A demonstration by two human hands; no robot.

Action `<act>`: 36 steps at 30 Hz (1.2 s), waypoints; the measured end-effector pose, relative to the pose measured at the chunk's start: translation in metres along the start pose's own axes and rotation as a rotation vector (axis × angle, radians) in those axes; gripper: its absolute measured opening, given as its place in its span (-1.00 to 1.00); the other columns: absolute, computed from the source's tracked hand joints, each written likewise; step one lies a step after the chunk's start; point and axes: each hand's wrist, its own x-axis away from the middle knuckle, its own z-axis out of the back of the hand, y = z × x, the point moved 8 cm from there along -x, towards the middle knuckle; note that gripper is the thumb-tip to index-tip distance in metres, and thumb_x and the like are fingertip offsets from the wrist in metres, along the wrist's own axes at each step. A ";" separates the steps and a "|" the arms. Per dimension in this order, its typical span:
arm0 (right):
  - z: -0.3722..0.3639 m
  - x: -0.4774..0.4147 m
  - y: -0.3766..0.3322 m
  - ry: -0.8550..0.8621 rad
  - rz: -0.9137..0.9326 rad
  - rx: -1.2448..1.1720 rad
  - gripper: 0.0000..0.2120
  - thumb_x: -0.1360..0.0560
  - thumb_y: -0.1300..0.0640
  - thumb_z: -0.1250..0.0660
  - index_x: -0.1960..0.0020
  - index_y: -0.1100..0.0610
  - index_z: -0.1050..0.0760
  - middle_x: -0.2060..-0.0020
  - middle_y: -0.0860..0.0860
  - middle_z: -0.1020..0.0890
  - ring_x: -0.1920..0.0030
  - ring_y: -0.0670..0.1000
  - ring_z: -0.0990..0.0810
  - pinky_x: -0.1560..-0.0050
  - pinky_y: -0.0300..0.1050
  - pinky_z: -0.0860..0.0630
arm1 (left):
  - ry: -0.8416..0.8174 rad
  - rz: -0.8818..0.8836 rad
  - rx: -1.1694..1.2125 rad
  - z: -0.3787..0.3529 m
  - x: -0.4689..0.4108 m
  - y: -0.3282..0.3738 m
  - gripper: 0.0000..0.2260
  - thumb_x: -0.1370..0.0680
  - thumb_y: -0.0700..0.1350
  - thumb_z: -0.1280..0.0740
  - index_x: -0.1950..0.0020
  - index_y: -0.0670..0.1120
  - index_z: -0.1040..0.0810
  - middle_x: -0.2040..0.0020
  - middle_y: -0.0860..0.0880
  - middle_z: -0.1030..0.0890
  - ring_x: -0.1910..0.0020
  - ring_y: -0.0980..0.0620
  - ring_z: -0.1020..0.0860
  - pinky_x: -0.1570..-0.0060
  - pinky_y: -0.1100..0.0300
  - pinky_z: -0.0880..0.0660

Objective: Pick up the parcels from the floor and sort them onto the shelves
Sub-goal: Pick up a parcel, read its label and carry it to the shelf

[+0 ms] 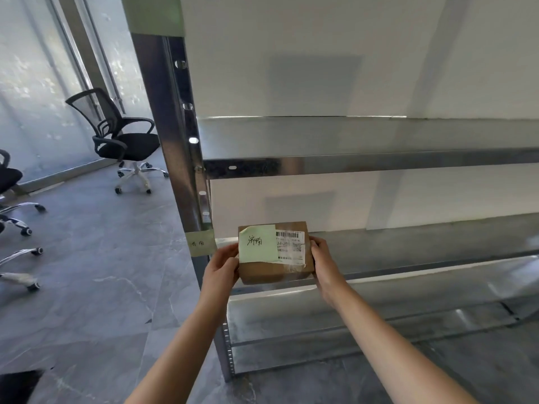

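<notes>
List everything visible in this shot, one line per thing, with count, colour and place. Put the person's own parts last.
parcel: one, brown cardboard, held at the front of a middle shelf
sticky note: one, pale green with handwriting, on the parcel's top
shipping label: one, white with barcode, on the parcel's top beside the note
shelving unit: one, grey metal, centre to right
tag: one, pale green, on the shelf post
office chairs: at least two, black, on the left
floor: grey tile
left hand: one, gripping the parcel's left side
right hand: one, gripping its right side
</notes>
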 end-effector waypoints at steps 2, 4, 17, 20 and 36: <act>0.001 -0.010 0.001 0.007 -0.043 -0.081 -0.73 -0.67 0.06 -0.16 -0.32 0.15 -0.36 -0.20 0.17 -0.60 -0.18 0.12 -0.60 0.00 -0.08 -0.56 | 0.010 0.026 -0.008 -0.002 -0.011 -0.006 -0.72 -0.64 -0.34 -0.19 -0.26 -0.12 -0.57 -0.22 -0.17 -0.66 -0.21 -0.15 -0.64 -0.17 0.04 -0.61; 0.001 -0.016 0.004 0.004 -0.092 -0.185 -0.75 -0.66 0.09 -0.18 -0.30 0.15 -0.40 -0.13 0.15 -0.64 -0.07 0.08 -0.63 0.04 -0.07 -0.57 | -0.001 0.052 -0.014 -0.005 -0.020 -0.012 -0.72 -0.62 -0.34 -0.20 -0.26 -0.14 -0.57 -0.23 -0.18 -0.65 -0.23 -0.15 -0.63 -0.30 -0.04 -0.56; 0.012 -0.077 0.031 0.046 -0.149 -0.093 -0.83 -0.66 0.07 -0.17 -0.21 0.07 -0.42 -0.03 0.08 -0.65 0.00 0.06 -0.61 0.02 -0.02 -0.51 | 0.030 0.085 -0.139 -0.028 -0.070 -0.036 -0.81 -0.71 -0.15 -0.13 -0.09 0.07 -0.50 -0.08 0.01 -0.59 -0.12 -0.06 -0.56 -0.33 -0.10 -0.52; 0.010 -0.087 0.037 0.063 -0.134 -0.036 -0.89 -0.66 0.08 -0.16 -0.07 0.01 -0.46 -0.04 0.09 -0.65 0.02 0.05 -0.62 0.08 -0.06 -0.53 | 0.055 0.087 -0.182 -0.025 -0.076 -0.043 -0.80 -0.70 -0.11 -0.14 -0.09 0.13 -0.51 -0.13 -0.01 -0.59 -0.25 -0.13 -0.55 -0.35 -0.16 -0.50; 0.018 -0.110 0.071 0.130 -0.097 0.149 -0.75 -0.67 0.17 -0.09 -0.17 0.09 -0.53 -0.08 0.05 -0.64 -0.07 0.02 -0.58 0.09 -0.23 -0.48 | 0.051 0.214 -0.238 -0.022 -0.104 -0.090 -0.78 -0.74 0.01 -0.09 -0.27 0.04 -0.48 -0.21 -0.04 -0.55 -0.27 -0.07 -0.51 -0.41 -0.05 -0.45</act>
